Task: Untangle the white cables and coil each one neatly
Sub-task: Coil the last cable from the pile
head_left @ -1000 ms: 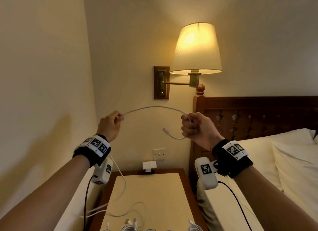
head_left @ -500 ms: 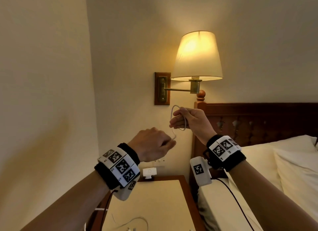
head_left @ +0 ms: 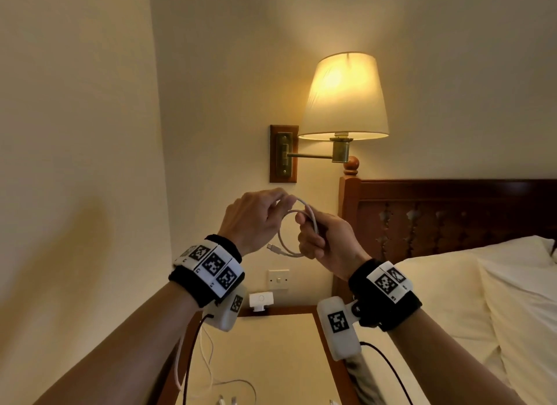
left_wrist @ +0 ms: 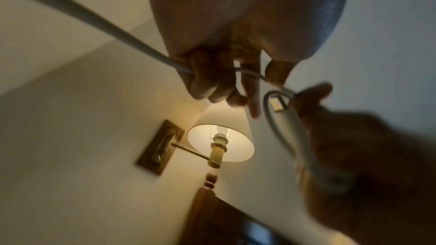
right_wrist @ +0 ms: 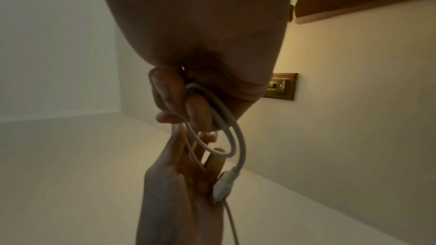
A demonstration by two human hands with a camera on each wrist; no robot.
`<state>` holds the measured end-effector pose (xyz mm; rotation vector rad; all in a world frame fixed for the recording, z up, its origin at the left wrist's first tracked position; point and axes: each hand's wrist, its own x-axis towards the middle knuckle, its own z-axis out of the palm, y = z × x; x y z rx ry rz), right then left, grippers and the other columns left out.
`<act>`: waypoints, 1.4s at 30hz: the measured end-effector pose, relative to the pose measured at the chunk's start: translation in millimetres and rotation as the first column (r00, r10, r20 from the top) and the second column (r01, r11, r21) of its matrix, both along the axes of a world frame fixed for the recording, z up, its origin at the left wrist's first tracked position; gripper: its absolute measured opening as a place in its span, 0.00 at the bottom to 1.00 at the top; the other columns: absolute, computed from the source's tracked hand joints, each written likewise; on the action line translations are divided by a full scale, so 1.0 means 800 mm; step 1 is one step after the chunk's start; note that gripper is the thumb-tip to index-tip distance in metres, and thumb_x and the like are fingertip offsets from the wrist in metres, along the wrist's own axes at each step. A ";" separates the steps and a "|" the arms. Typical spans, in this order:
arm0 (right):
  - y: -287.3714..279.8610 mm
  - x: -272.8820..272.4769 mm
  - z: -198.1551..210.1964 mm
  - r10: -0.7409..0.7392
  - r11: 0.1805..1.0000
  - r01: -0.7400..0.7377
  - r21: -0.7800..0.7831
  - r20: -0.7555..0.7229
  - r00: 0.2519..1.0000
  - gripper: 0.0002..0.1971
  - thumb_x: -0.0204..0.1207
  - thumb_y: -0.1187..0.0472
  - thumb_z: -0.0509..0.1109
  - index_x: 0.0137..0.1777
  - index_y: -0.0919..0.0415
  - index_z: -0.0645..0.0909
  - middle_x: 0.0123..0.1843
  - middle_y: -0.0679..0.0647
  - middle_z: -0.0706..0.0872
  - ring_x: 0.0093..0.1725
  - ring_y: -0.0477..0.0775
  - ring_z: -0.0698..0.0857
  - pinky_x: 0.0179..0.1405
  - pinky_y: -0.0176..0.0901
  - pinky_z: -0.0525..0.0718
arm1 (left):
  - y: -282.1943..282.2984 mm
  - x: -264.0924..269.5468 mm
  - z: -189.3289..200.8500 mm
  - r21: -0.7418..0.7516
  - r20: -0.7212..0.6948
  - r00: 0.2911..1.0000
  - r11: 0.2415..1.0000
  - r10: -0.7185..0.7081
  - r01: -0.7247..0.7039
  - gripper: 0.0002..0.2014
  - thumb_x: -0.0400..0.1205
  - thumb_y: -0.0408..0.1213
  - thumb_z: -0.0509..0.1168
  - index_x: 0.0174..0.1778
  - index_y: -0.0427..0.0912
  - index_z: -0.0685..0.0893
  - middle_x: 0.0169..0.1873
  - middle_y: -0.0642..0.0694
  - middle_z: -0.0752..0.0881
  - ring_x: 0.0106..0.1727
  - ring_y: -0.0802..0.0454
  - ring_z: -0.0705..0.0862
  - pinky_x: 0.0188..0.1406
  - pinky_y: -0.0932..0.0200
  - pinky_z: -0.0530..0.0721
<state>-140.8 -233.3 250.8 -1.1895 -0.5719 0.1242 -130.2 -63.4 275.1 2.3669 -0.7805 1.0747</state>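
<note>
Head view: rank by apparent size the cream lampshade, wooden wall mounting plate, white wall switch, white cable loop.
1. Cream lampshade, clearly largest.
2. Wooden wall mounting plate and white cable loop held in both hands: similar extent, and the loop is nearer the camera, so unranked.
3. White wall switch, smallest.

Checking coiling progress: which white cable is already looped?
The white cable held up between both hands, left hand and right hand; the other cables lie loose on the nightstand.
</note>
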 end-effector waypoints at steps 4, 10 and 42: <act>-0.002 0.001 -0.003 0.101 0.991 -0.095 0.098 -0.061 0.993 0.21 0.88 0.52 0.51 0.41 0.62 0.78 0.17 0.47 0.64 0.16 0.45 0.63 0.21 0.38 0.62 | 0.005 -0.006 0.001 -0.308 -0.343 0.870 0.917 -0.356 0.254 0.17 0.88 0.46 0.56 0.49 0.42 0.88 0.35 0.64 0.87 0.42 0.67 0.83 0.45 0.68 0.78; 0.012 -0.013 -0.001 0.210 0.915 -0.154 0.372 -0.114 0.971 0.15 0.83 0.52 0.58 0.43 0.62 0.79 0.20 0.49 0.70 0.26 0.48 0.76 0.38 0.40 0.78 | -0.001 -0.005 0.001 -0.489 -0.324 0.808 0.818 -0.492 0.302 0.22 0.89 0.47 0.54 0.39 0.34 0.79 0.31 0.45 0.74 0.31 0.55 0.69 0.33 0.62 0.68; -0.026 -0.001 0.023 -0.312 0.761 0.526 -0.379 0.498 0.809 0.18 0.88 0.57 0.56 0.47 0.68 0.83 0.35 0.57 0.87 0.34 0.51 0.86 0.37 0.40 0.83 | -0.017 -0.025 -0.031 0.413 0.249 0.954 0.909 -0.166 0.051 0.20 0.87 0.54 0.51 0.48 0.47 0.85 0.25 0.53 0.80 0.21 0.58 0.68 0.22 0.67 0.60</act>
